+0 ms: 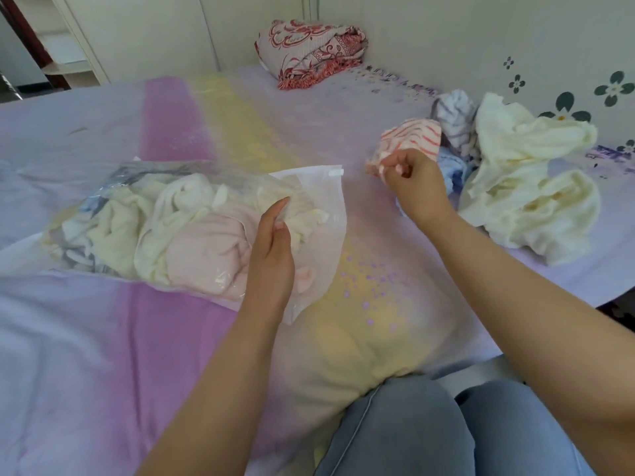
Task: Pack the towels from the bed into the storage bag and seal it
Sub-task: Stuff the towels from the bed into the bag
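A clear plastic storage bag (319, 187) lies on the bed at centre left, its open mouth turned to the right, with cream and pink towels (192, 235) inside. My left hand (271, 255) pinches the upper edge of the bag's mouth. My right hand (415, 187) grips a white towel with red stripes (415, 139), lifted off the bed to the right of the bag. A pile of loose towels sits at the far right: a large cream towel (529, 187), a blue towel (453, 170) and a white-and-grey towel (453, 115).
The bed (103, 338) has a lilac, pink and yellow cover. A folded red-patterned blanket (309, 49) lies at the far end by the wall. My knees in grey trousers (446, 427) are at the near edge. A white wardrobe (137, 29) stands at back left.
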Demonstrator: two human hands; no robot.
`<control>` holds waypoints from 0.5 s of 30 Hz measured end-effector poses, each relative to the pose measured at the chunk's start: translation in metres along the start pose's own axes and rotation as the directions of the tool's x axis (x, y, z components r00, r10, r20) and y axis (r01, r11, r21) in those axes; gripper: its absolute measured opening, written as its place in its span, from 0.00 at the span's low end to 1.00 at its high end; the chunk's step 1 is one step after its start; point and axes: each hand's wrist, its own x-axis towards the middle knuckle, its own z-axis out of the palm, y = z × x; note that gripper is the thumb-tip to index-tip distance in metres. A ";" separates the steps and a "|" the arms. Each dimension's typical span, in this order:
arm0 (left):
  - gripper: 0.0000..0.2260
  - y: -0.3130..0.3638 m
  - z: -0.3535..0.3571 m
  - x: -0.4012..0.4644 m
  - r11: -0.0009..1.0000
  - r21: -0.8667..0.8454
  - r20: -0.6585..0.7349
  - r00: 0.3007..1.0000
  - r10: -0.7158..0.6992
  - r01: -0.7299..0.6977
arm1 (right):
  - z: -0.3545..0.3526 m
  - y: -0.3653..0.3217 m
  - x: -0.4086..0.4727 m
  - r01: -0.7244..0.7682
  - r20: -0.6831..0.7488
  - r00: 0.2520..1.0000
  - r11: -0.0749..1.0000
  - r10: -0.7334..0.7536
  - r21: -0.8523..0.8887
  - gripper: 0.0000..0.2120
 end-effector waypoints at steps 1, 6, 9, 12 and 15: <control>0.17 0.000 -0.001 0.001 1.000 -0.013 -0.012 1.000 0.001 -0.001 | 0.000 -0.009 -0.018 0.011 0.057 0.998 0.999 -0.008 -0.040 0.05; 0.16 0.004 -0.007 -0.006 0.998 -0.057 -0.086 0.996 0.030 -0.035 | -0.019 -0.059 -0.097 -0.053 0.500 0.866 0.996 0.009 0.073 0.10; 0.16 0.008 -0.014 -0.012 0.994 -0.089 -0.122 0.991 0.051 -0.062 | -0.025 -0.062 -0.105 0.002 0.617 0.786 0.999 -0.031 0.047 0.11; 0.15 0.009 -0.017 -0.015 0.994 -0.094 -0.102 0.993 0.052 -0.062 | -0.008 -0.036 -0.089 0.161 0.446 0.892 0.974 -0.076 -0.157 0.26; 0.14 0.010 -0.017 -0.016 0.993 -0.100 -0.097 0.994 0.050 -0.060 | 0.011 0.005 -0.065 0.102 0.465 0.867 0.847 0.181 -0.522 0.48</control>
